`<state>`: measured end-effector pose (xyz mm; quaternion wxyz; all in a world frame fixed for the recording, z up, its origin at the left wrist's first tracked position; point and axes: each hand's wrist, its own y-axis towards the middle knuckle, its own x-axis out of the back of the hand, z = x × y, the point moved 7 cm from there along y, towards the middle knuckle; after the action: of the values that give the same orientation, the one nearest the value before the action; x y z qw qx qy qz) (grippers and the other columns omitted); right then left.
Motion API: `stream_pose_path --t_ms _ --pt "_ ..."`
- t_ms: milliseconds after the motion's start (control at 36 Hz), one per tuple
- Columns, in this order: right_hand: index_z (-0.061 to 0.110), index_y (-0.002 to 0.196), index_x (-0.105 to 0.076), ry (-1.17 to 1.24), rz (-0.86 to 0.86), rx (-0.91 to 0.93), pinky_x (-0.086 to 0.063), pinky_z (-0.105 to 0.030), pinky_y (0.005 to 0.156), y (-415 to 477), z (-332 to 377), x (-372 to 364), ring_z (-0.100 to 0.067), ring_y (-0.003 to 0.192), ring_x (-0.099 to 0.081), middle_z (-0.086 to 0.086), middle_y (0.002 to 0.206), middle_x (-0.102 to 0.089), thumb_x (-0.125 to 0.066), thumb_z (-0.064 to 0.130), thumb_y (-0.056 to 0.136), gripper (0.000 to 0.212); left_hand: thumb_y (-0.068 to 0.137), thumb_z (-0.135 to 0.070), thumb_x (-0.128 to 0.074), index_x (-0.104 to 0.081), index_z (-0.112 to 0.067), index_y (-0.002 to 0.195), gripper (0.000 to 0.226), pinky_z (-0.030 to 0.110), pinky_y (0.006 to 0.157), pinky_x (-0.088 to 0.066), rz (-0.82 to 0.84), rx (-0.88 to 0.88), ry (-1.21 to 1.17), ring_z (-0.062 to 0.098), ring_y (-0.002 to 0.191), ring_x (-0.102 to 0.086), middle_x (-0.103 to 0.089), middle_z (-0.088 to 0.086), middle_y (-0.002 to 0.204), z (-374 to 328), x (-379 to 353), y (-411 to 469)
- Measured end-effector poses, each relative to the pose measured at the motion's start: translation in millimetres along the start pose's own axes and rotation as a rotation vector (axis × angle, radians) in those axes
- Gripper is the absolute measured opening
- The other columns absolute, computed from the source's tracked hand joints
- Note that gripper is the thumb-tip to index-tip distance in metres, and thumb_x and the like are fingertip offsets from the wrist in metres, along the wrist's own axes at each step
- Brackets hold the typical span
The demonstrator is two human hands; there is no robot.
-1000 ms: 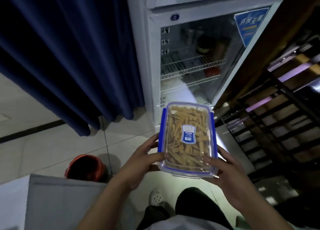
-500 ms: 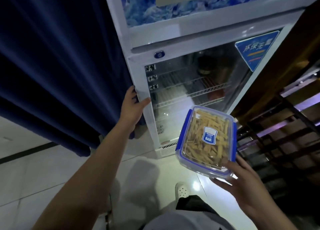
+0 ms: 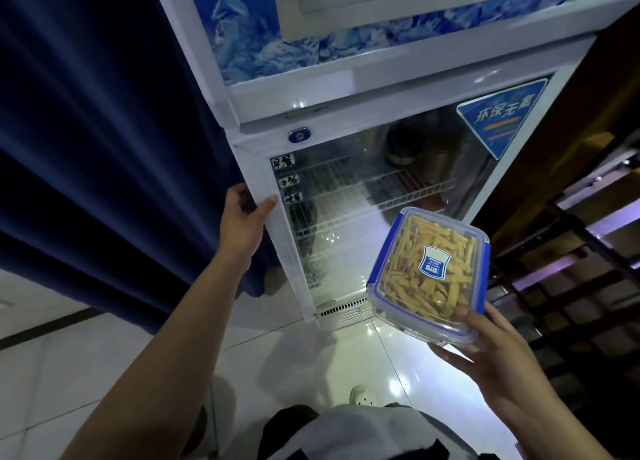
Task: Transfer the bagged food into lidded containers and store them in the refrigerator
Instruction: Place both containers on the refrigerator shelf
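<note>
A clear lidded container with blue clips and a blue label is full of yellow food sticks. My right hand holds it from below at its near end, tilted, in front of the refrigerator. The refrigerator is white with a glass door, and wire shelves show behind the glass. My left hand grips the left edge of that door, fingers wrapped behind the frame and thumb on the front. The door looks closed against the cabinet.
A dark blue curtain hangs left of the refrigerator, touching its side. Dark jars stand on an upper shelf inside. Wooden stairs with a dark railing rise at the right. The floor is glossy white tile.
My left hand has left the container and taken hold of the door's left edge. The right hand alone now carries the container, shifted to the right. I have stepped closer to the refrigerator.
</note>
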<state>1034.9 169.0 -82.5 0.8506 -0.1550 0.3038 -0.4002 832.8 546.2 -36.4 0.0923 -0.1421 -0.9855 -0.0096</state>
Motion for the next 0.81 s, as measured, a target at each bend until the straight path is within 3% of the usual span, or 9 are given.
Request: stream_pose_path --t_ms 139,306,389,444,528,611,667,722,806 --pt "0.028 0.114 -0.071 0.027 -0.070 0.051 -0.058 -0.053 0.079 -30.9 -8.5 -1.5 -0.035 0.098 -0.073 -0.007 0.116 -0.073 -0.086 0.030 0.060 0.057 0.089 -0.035 -0.075 -0.050 -0.025 0.121 0.042 0.024 0.087 -0.053 0.034 0.023 -0.028 0.004 0.100 -0.066 -0.068 -0.009 0.110 -2.5 1.9 -11.2" --pt "0.031 0.107 -0.074 0.071 -0.188 0.064 -0.059 -0.052 0.076 -87.9 -36.6 5.0 -0.034 0.096 -0.074 -0.005 0.114 -0.074 -0.086 0.033 0.058 0.050 0.086 -0.033 -0.077 -0.052 -0.036 0.102 0.031 0.007 0.065 -0.048 0.085 -0.041 0.020 -0.012 0.077 -0.063 -0.069 -0.025 0.088 -8.6 4.6 -65.6" --pt "0.030 0.109 -0.074 0.074 -0.246 0.084 -0.058 -0.052 0.077 -119.6 -50.3 12.8 -0.035 0.096 -0.074 -0.006 0.115 -0.074 -0.087 0.032 0.058 0.053 0.082 -0.035 -0.080 -0.051 -0.045 0.094 0.033 0.021 0.074 -0.052 0.143 -0.069 0.053 0.000 0.086 -0.065 -0.067 -0.015 0.094 -7.1 0.7 -105.5" --pt "0.030 0.108 -0.074 0.088 -0.310 0.103 -0.058 -0.051 0.076 -141.5 -60.1 20.8 -0.034 0.095 -0.074 -0.006 0.114 -0.074 -0.086 0.031 0.059 0.051 0.081 -0.034 -0.081 -0.052 -0.044 0.097 0.035 0.029 0.080 -0.053 0.213 -0.096 0.050 0.006 0.093 -0.065 -0.067 -0.014 0.099 -4.2 -5.6 -133.6" --pt "0.028 0.104 -0.075 0.111 -0.417 0.126 -0.059 -0.051 0.076 -176.2 -75.1 35.7 -0.034 0.096 -0.074 -0.006 0.117 -0.073 -0.083 0.025 0.063 0.042 0.080 -0.034 -0.082 -0.054 -0.037 0.104 0.037 0.030 0.084 -0.052 0.326 -0.124 0.015 -0.001 0.096 -0.063 -0.066 -0.020 0.100 -3.5 -19.9 -174.0" --pt "0.024 0.102 -0.076 0.151 -0.471 0.156 -0.056 -0.057 0.084 -214.1 -86.9 51.8 -0.036 0.098 -0.073 -0.007 0.122 -0.070 -0.074 0.018 0.074 0.029 0.075 -0.047 -0.080 -0.055 -0.033 0.107 0.043 0.037 0.094 -0.054 0.437 -0.134 -0.011 0.009 0.101 -0.064 -0.066 -0.014 0.103 -9.8 -37.1 -212.4" --pt "0.022 0.108 -0.073 0.181 -0.503 0.179 -0.056 -0.057 0.086 -238.0 -94.0 66.7 -0.037 0.103 -0.071 -0.010 0.124 -0.069 -0.067 0.014 0.082 0.028 0.074 -0.051 -0.077 -0.052 -0.041 0.111 0.046 0.029 0.096 -0.052 0.478 -0.192 -0.034 0.004 0.105 -0.062 -0.064 -0.020 0.108 -23.3 -46.8 -235.0" --pt "0.017 0.127 -0.061 0.188 -0.540 0.196 -0.061 -0.049 0.081 -256.2 -99.9 81.5 -0.037 0.118 -0.062 -0.015 0.138 -0.058 -0.056 0.006 0.095 0.034 0.076 -0.049 -0.079 -0.044 -0.059 0.119 0.057 0.019 0.095 -0.044 0.500 -0.294 -0.007 -0.001 0.116 -0.054 -0.054 -0.028 0.120 -43.4 -56.7 -251.7" --pt "0.019 0.131 -0.056 0.291 -0.610 0.213 -0.061 -0.039 0.068 -275.7 -106.0 104.7 -0.031 0.117 -0.060 -0.012 0.138 -0.055 -0.050 0.007 0.100 0.034 0.073 -0.050 -0.080 -0.029 -0.064 0.137 0.083 0.030 0.106 -0.039 0.565 -0.515 0.074 0.009 0.136 -0.040 -0.034 -0.027 0.143 -79.0 -79.3 -267.7"
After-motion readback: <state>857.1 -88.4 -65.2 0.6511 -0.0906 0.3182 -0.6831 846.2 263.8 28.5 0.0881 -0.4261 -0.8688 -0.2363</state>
